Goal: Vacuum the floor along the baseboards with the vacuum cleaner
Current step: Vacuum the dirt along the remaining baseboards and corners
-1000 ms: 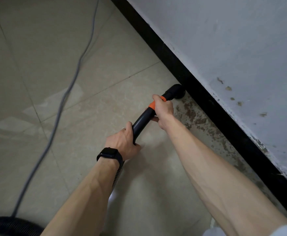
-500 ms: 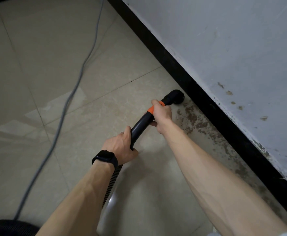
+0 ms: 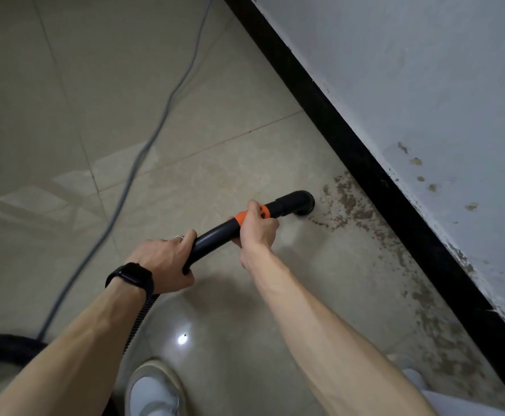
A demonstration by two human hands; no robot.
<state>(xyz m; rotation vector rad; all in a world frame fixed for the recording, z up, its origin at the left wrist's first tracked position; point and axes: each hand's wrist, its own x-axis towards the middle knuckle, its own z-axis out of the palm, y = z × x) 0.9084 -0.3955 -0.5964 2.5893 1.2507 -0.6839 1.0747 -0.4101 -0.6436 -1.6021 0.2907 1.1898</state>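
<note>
A white shoe (image 3: 152, 391) stood at 6 o'clock. Just beyond it, the left hand (image 3: 162, 261) wrapped the rear bend of the black wand (image 3: 215, 234), with the ribbed hose (image 3: 141, 316) trailing under its wrist. Toward 2 o'clock, the right hand (image 3: 257, 228) gripped the orange collar (image 3: 240, 218). The nozzle (image 3: 303, 202) sat on the tile at the edge of brown debris (image 3: 348, 202), near the black baseboard (image 3: 365, 163). This looked like mid-sweep. Next, the nozzle needed pushing toward 3 o'clock through the debris, tight against the baseboard.

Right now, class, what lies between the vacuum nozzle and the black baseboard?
Brown dirt patches on the tiled floor, nothing else; the head view shows it.
</note>
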